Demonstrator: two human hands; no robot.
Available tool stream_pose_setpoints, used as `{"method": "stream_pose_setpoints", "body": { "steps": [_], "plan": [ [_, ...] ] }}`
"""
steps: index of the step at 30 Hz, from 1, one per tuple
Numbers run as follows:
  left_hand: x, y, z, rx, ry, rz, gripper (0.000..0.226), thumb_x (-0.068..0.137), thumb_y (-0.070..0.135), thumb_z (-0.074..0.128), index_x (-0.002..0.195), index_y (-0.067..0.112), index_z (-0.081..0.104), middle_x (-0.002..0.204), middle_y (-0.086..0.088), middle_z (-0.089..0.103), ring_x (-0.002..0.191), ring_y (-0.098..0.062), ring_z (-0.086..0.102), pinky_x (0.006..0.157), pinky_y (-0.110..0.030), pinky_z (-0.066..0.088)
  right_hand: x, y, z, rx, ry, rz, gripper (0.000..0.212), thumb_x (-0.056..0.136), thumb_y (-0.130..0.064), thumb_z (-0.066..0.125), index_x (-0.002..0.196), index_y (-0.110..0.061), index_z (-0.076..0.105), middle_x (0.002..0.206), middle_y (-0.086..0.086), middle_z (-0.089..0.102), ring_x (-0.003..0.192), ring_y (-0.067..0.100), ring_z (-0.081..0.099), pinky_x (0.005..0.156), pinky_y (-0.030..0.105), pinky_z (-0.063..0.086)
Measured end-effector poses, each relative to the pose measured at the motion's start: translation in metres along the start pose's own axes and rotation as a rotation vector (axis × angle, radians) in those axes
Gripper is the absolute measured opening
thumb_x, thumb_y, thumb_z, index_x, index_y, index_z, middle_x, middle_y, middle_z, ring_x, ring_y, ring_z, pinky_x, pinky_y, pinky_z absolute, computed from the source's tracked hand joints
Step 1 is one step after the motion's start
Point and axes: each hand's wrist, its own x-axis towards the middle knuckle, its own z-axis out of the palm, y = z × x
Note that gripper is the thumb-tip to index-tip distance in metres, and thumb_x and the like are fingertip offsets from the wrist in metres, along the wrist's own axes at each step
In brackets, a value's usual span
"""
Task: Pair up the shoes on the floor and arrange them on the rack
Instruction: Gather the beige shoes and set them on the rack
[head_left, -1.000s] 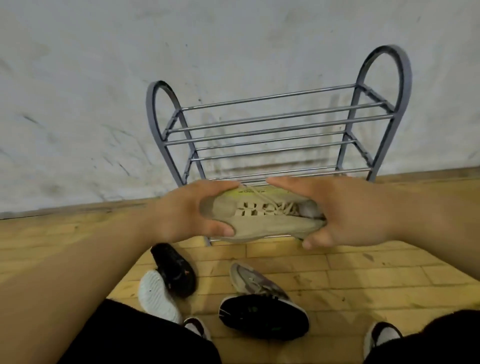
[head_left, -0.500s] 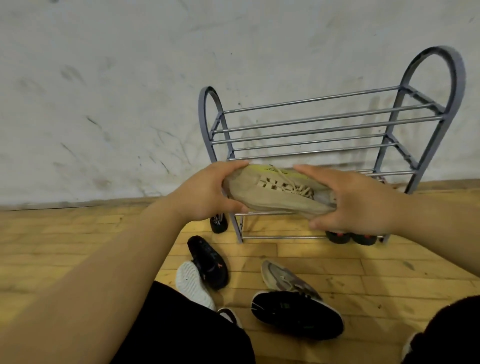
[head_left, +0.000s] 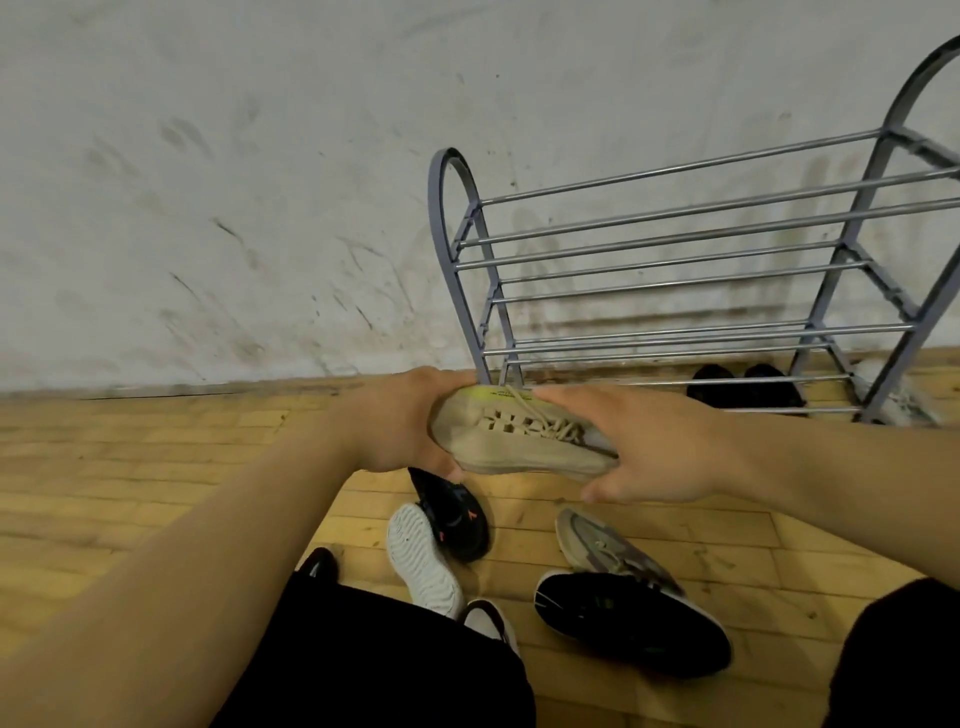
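Grip: both hands are holding one beige lace-up shoe (head_left: 519, 441) at mid-frame, above the floor. Left hand (head_left: 400, 423) is wrapping the toe end, thumb beneath. Right hand (head_left: 660, 447) is cupping the heel end, fingers over the top, thumb under the sole. Shoe is lying on its side, laces toward the camera, a yellow-green patch along its upper edge.

Scuffed white wall (head_left: 234, 182) is filling the upper half of the frame. Wooden floor (head_left: 130, 467) is running across the lower half.

Grey metal rack (head_left: 453, 262) is standing against the wall at upper right, its bar shelves bare. Held shoe is sitting in front of the rack's lower left corner, not on it.

Pair of dark shoes (head_left: 719, 387) is sitting on the floor under the bottom shelf, right of the hands.

Below the hands, loose on the floor:
- black sneaker (head_left: 634, 623), lower right of centre
- grey sneaker (head_left: 608, 548) just behind it, touching or overlapping
- white-soled shoe (head_left: 423, 564), sole up
- black shoe with orange marks (head_left: 457, 519) beside it, touching
- small part of another black shoe (head_left: 319, 564) at the edge of the person's dark-clothed leg (head_left: 363, 665)
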Motion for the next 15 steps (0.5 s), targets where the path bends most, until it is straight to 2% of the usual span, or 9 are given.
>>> {"method": "stream_pose_setpoints", "body": {
  "steps": [3,5,8,15],
  "plan": [
    [-0.005,-0.011,0.002,0.074,-0.044,-0.049,0.115,0.056,0.056,0.093,0.155,0.038,0.037,0.15,0.013,0.05,0.132,-0.015,0.051,0.11,-0.042,0.044,0.013,-0.008,0.023,-0.041,-0.044,-0.043,0.116,0.082,-0.063,0.072,0.159,-0.044,-0.013,0.161,-0.001,0.028,0.139,0.023,0.041,0.109,0.041,0.043],
    [-0.009,-0.019,0.006,0.127,-0.077,-0.081,0.118,0.055,0.06,0.092,0.157,0.037,0.035,0.152,0.011,0.049,0.134,-0.016,0.049,0.111,-0.041,0.042,0.021,-0.013,0.036,-0.047,-0.064,-0.063,0.117,0.081,-0.063,0.072,0.157,-0.045,-0.015,0.16,0.002,0.027,0.138,0.026,0.043,0.108,0.043,0.045],
    [-0.014,-0.025,0.011,0.116,-0.127,-0.098,0.116,0.061,0.053,0.094,0.158,0.031,0.035,0.153,0.007,0.047,0.134,-0.018,0.047,0.109,-0.034,0.039,0.03,-0.019,0.046,-0.057,-0.096,-0.079,0.118,0.082,-0.063,0.073,0.156,-0.047,-0.018,0.157,0.004,0.028,0.134,0.029,0.045,0.106,0.042,0.046],
    [0.006,-0.012,0.014,0.104,-0.163,-0.127,0.114,0.066,0.043,0.095,0.16,0.029,0.031,0.155,0.003,0.046,0.133,-0.02,0.047,0.102,-0.031,0.038,0.027,-0.008,0.031,-0.05,-0.099,-0.049,0.124,0.079,-0.061,0.076,0.152,-0.051,-0.023,0.16,0.004,0.032,0.135,0.029,0.048,0.106,0.042,0.046]
  ]
}}
